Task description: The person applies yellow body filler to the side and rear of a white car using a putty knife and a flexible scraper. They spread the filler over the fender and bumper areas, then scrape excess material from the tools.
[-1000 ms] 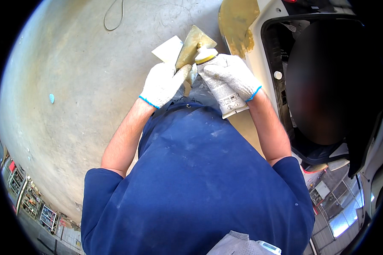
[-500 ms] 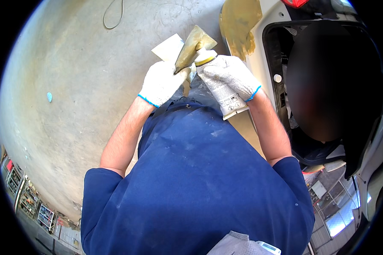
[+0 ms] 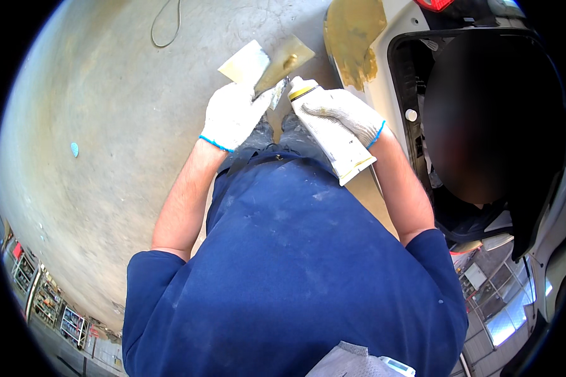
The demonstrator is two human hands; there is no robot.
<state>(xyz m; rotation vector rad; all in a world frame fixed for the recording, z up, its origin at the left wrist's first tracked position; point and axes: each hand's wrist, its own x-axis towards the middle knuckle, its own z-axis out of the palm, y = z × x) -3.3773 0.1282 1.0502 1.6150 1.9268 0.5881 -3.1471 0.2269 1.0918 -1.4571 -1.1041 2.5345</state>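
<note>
My left hand (image 3: 234, 116), in a white knit glove with a blue cuff edge, is closed on flat putty spreaders. One is a pale square blade (image 3: 245, 63); the other is a tan, smeared blade (image 3: 300, 53) carrying a small brown dollop of putty (image 3: 290, 61). My right hand (image 3: 353, 115), gloved likewise, grips a white squeeze tube (image 3: 330, 133) with a yellow band near its nozzle. The tube's nozzle end points up toward the tan blade, apart from it. Its flat crimped end hangs toward my body.
To the right stands a pale car body with a tan filler patch (image 3: 352, 47) and a dark open compartment (image 3: 415, 144). A thin cable loop (image 3: 178, 31) lies on the concrete floor (image 3: 119, 157). Shelving (image 3: 47, 298) stands at the lower left.
The tube's nozzle has drawn away from the tan blade, leaving the dollop in view. The tube has turned and shifted slightly down and right; the blades have moved slightly left.
</note>
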